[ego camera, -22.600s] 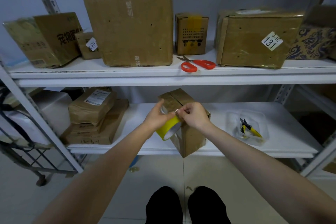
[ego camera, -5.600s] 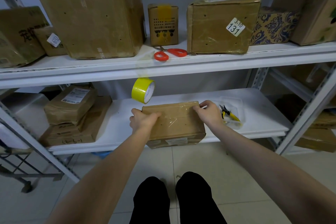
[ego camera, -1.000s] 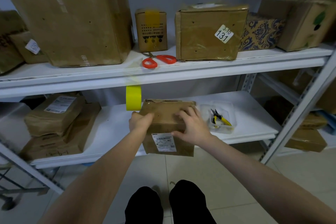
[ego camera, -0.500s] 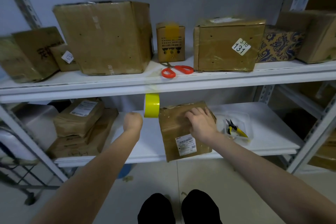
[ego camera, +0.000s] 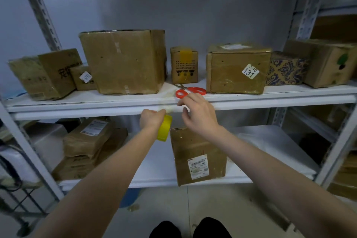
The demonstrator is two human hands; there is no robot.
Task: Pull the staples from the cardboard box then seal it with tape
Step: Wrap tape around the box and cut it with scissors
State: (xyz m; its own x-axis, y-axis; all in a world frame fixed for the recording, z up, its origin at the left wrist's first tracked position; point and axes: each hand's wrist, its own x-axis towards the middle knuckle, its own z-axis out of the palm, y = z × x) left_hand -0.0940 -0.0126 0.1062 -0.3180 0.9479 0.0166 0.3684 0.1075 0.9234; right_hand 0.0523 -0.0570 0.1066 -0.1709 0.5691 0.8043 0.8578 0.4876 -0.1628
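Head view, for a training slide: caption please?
Left hand grips the yellow tape roll while the right hand hovers near the red scissors, above the cardboard box on the lower shelf.

Upper white metal shelf [ego camera: 58, 102], left to right:
- tilted brown carton with dark printed characters [ego camera: 44, 75]
- small brown box with a white label [ego camera: 84, 78], tucked between its neighbours
- large plain brown cardboard carton [ego camera: 123, 62]
- small brown box with a yellow strip over the top [ego camera: 184, 64]
- film-wrapped brown box labelled "131" [ego camera: 237, 68]
- blue-and-tan patterned box [ego camera: 286, 68]
- brown carton with a green mark [ego camera: 328, 62]

Lower white shelf [ego camera: 154, 162], left end: stack of brown wrapped parcels [ego camera: 85, 141], white label on the top one.

Grey perforated upright [ego camera: 38, 6] at left. Grey wall behind.
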